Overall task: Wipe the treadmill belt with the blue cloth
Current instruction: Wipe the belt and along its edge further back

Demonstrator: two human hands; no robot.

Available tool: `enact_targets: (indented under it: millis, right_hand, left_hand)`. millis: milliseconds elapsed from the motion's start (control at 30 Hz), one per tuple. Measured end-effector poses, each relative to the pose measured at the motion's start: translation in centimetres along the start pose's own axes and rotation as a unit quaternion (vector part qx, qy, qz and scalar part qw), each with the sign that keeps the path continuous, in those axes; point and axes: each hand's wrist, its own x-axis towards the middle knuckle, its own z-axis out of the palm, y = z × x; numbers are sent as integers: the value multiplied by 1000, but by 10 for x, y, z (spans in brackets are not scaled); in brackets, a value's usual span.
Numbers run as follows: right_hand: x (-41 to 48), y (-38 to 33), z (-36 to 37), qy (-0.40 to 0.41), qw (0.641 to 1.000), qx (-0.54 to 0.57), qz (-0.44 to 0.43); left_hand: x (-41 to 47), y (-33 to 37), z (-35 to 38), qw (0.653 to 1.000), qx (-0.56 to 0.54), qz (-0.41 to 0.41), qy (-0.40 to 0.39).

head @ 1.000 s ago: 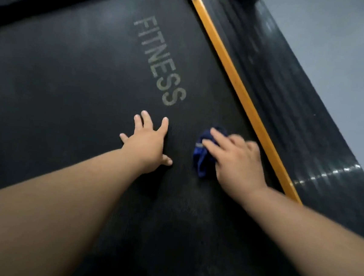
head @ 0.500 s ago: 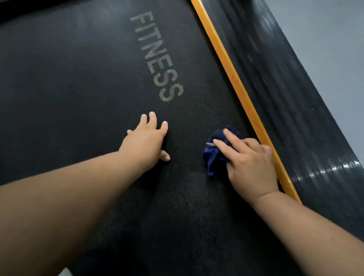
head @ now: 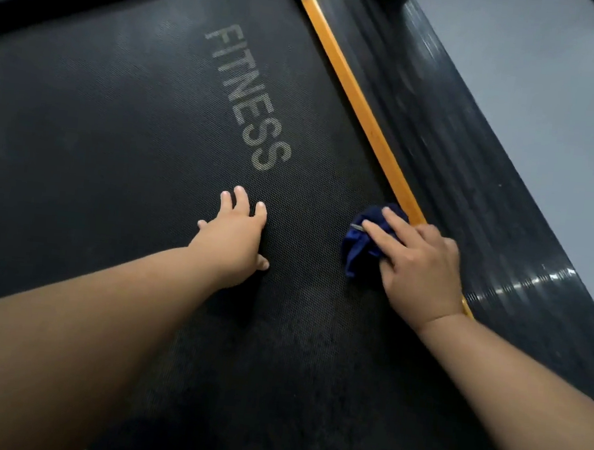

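Cloth [head: 357,253], dark blue, lies bunched under right hand [head: 422,269] on belt [head: 115,142].

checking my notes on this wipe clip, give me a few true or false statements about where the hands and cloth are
The right hand presses the blue cloth onto the treadmill belt. True.
The left hand holds a second cloth. False: it rests flat on the belt, holding nothing.
The cloth lies beside the belt's orange strip. True.
The cloth covers the FITNESS lettering. False: the lettering is bare, farther up the belt.
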Motion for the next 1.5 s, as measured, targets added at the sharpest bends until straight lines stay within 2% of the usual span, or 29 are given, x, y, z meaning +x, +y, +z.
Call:
enact_targets:
  millis: [167,267,400,500,567,633,767,833,867,967,1033,1067,1100,1167,1233,1267,1300,1400,1467,1500]
  right_hand:
    - [80,-6,13,45,997,-45,-39]
    - [114,-13,8,2,998,-54,-14]
    - [51,-7,-5,3,1000,3,3]
    - [-3,5,-5,0,999,-11,-38]
    - [9,18,-4,9,995,-38,-94]
    - [41,20,-2,23,991,-59,-115]
    - [74,1,6,35,998,-28,-52]
    - [52,-9,7,20,1000,16,-15]
    - [35,-14,7,13,999,34,-23]
    - [-16,-24,9,-24,987,51,-151]
    - [-15,-20,9,-39,970,40,-236]
    - [-5,-16,11,-30,967,31,-250]
    - [9,-13,11,-12,973,25,-231]
    - [41,-12,8,12,996,9,-84]
    - [58,-23,4,-16,998,-5,69]
    - [56,-36,3,-27,996,-4,80]
    - [48,-51,4,-46,998,5,44]
    - [-4,-99,12,-105,976,62,-179]
    - [-19,-101,15,-122,958,74,-247]
    - [-13,-95,16,-116,958,72,-253]
  left_hand:
    - [3,3,0,1000,9,-10,6]
    - [-1,3,-3,1000,-23,-10,1]
    - [-10,4,-3,988,-152,-9,7]
    - [-9,13,3,994,-107,-24,12]
    - [-7,18,4,996,-77,-36,17]
    - [-7,18,5,997,-69,-36,17]
    - [-7,15,6,996,-77,-32,29]
    - [-7,12,5,995,-93,-27,30]
    - [-8,8,2,993,-110,-22,33]
    - [-13,-8,-8,987,-156,-3,38]
    - [-20,-18,-8,989,-141,11,52]
    - [-24,-22,-7,991,-118,15,66]
    - [-27,-26,-5,992,-93,16,83]
    - [-30,-35,3,990,-74,2,121]
    - [-32,-41,12,984,-100,-19,145]
    - [-33,-43,16,981,-117,-24,150]
    - [-34,-44,19,980,-130,-23,150]
    - [-41,-47,21,983,-143,-2,117]
    - [-45,-54,22,986,-141,12,85]
    - [-48,-57,22,987,-138,21,75]
